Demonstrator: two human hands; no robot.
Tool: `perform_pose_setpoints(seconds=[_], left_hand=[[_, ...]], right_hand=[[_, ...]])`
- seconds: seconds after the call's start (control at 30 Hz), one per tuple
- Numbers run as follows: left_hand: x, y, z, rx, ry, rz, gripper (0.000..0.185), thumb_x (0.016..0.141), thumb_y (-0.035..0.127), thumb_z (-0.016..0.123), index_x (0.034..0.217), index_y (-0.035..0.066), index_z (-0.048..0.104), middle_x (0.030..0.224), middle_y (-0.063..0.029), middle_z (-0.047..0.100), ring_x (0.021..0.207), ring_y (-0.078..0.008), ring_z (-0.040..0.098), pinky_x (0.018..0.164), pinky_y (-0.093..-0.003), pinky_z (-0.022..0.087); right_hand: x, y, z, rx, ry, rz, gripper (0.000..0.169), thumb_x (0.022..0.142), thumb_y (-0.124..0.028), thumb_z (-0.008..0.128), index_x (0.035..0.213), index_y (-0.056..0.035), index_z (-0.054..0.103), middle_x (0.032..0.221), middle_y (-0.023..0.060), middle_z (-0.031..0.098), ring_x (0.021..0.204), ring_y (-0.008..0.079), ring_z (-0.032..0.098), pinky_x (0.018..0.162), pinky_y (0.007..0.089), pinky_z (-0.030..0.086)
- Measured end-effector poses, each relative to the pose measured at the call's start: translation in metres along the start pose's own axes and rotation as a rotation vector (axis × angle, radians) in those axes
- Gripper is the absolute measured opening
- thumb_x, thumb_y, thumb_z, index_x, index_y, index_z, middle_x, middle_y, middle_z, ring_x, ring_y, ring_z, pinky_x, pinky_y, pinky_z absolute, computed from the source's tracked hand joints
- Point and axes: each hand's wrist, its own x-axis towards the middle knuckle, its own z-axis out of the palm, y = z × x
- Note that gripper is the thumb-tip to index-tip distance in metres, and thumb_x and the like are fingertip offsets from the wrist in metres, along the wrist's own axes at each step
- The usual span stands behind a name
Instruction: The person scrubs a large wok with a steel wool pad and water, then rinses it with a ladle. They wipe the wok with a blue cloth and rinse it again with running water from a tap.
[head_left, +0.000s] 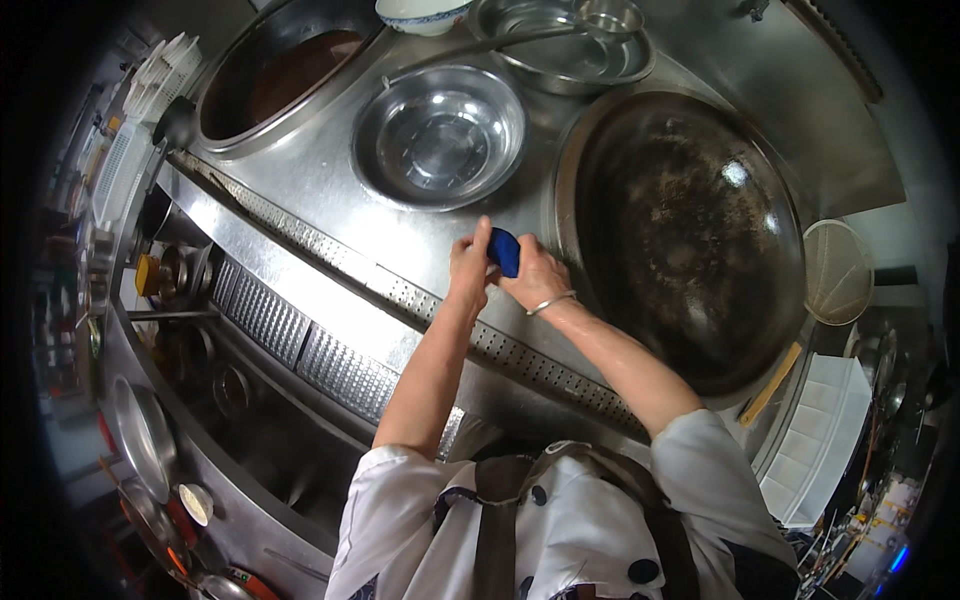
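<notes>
Both hands meet above the steel worktop (322, 169), around a small dark-blue object (504, 251). It is smooth and curved; I cannot tell exactly what it is. My left hand (469, 262) holds its left side, thumb pointing up. From the right, my right hand (536, 271) grips it with curled fingers; a silver bangle (551, 302) circles that wrist. Just beyond the hands sits a wide steel basin (439, 142). To the right is a large, dark, stained wok (682, 232), its rim close to my right hand.
A perforated drain channel (517, 352) crosses the worktop's near side. A second wok (300, 82) holds brown liquid at far left. A long-handled ladle (480, 49) lies across a water-filled steel basin (562, 56). At right are a round strainer (838, 271) and white compartment tray (814, 442).
</notes>
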Motion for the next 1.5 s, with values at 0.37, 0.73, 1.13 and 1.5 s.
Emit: perform_pose_setpoints(seconds=[0.37, 0.73, 1.13, 1.5], left_hand=[[-0.045, -0.009, 0.006, 0.115, -0.423, 0.385, 0.025, 0.081, 0.007, 0.053, 0.105, 0.000, 0.054, 0.091, -0.0070, 0.059, 0.077, -0.0132, 0.057, 0.072, -0.0245, 0.046], [-0.075, -0.079, -0.110, 1.392, -0.126, 1.084, 0.027, 0.079, 0.018, 0.053, 0.101, 0.003, 0.055, 0.114, -0.0188, 0.048, 0.112, -0.0377, 0.037, 0.097, -0.0501, 0.023], [-0.066, -0.083, -0.103, 1.798, -0.020, 0.947, 0.041, 0.087, 0.037, 0.034, 0.104, 0.007, 0.057, 0.125, -0.0145, 0.042, 0.122, -0.0331, 0.031, 0.102, -0.0513, 0.013], [-0.066, -0.084, -0.095, 1.798, -0.039, 0.844, 0.043, 0.089, 0.038, 0.029, 0.097, 0.006, 0.056, 0.123, -0.0169, 0.044, 0.120, -0.0340, 0.034, 0.102, -0.0517, 0.010]], right_hand=[[-0.065, 0.077, -0.158, 0.916, 0.127, 0.292, 0.028, 0.079, -0.019, 0.061, 0.103, -0.0049, 0.058, 0.083, 0.0076, 0.060, 0.069, 0.0151, 0.058, 0.054, 0.0268, 0.047], [-0.127, 0.255, -0.277, 1.069, 0.485, 0.435, 0.031, 0.078, -0.021, 0.064, 0.100, 0.0002, 0.059, 0.090, 0.0062, 0.062, 0.081, 0.0126, 0.057, 0.075, 0.0244, 0.045], [-0.073, 0.449, -0.173, 1.228, 0.514, 0.840, 0.037, 0.082, -0.024, 0.055, 0.116, -0.0100, 0.047, 0.105, 0.0081, 0.052, 0.094, 0.0242, 0.052, 0.073, 0.0451, 0.044], [0.033, 0.506, -0.100, -0.424, 0.355, 0.473, 0.072, 0.081, -0.051, 0.045, 0.138, -0.0161, 0.018, 0.143, 0.0172, 0.004, 0.132, 0.0316, -0.001, 0.105, 0.0452, 0.004]])
